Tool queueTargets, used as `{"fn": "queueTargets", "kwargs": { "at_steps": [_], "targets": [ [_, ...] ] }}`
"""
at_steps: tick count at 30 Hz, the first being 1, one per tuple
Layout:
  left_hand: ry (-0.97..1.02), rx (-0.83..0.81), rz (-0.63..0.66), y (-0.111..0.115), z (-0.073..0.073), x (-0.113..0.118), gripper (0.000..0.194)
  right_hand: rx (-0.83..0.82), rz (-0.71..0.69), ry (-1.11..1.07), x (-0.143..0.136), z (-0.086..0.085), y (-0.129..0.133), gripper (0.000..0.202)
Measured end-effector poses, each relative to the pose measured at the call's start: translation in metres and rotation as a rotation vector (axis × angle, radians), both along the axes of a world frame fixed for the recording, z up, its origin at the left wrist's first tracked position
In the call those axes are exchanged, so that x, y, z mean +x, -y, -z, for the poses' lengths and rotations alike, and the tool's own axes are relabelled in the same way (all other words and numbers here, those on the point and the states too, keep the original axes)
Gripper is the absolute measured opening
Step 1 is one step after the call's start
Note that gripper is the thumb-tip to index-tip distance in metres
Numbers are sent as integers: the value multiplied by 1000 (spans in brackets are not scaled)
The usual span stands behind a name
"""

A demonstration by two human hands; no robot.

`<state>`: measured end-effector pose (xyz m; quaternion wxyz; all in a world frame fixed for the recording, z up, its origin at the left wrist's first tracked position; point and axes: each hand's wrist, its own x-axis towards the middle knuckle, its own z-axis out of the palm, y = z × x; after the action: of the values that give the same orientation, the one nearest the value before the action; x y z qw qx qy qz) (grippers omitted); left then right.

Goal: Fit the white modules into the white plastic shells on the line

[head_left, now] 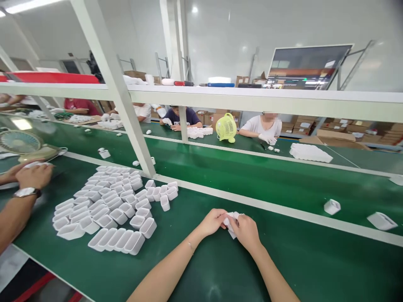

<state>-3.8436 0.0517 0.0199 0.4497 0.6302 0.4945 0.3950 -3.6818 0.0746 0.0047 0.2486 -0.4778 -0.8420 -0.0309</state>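
Note:
Just above the green tabletop (204, 268), my left hand (214, 222) and my right hand (248, 233) meet around a small white piece (232, 232). Fingers of both hands are closed on it, the left pinching its near-left side and the right covering its right side. Much of the piece is hidden, so I cannot tell whether it is cloth or a plastic part. To the left of my hands stands a large group of white oblong plastic cups (136, 244), open side up and packed close together.
A co-worker's hand (35, 174) with a watch is at the left, near a desk fan (20, 142). White parts (332, 206) lie on the green conveyor belt (252, 180). A shelf post (126, 105) rises from the belt's edge. People sit across, near a yellow-green fan (226, 127).

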Motion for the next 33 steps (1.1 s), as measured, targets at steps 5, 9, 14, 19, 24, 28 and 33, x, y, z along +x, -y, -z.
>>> {"fn": "queueTargets", "kwargs": {
  "at_steps": [5, 9, 14, 19, 24, 28, 33],
  "targets": [
    [-1, 26, -18, -2, 3, -3, 29, -37, -46, 82, -1, 3, 0, 31],
    [-3, 19, -37, -4, 6, -3, 23, -83, -75, 125, -3, 1, 0, 24],
    [-11, 1, -40, -4, 4, -3, 26, -146, -98, 107, -1, -3, 1, 18],
    [-15, 14, -14, -1, 0, -3, 31, -223, -81, 3, 6, -6, 3, 28],
    [14, 10, 32, 0, 0, -4, 32, -333, -60, -106, 4, -3, -1, 41],
    [37, -11, 42, -2, 0, -5, 32, -447, -93, -214, 3, 3, -7, 35],
    [44, -16, 51, -2, 0, -4, 33, -592, -223, -350, 11, 0, -13, 36]
  ]
}}
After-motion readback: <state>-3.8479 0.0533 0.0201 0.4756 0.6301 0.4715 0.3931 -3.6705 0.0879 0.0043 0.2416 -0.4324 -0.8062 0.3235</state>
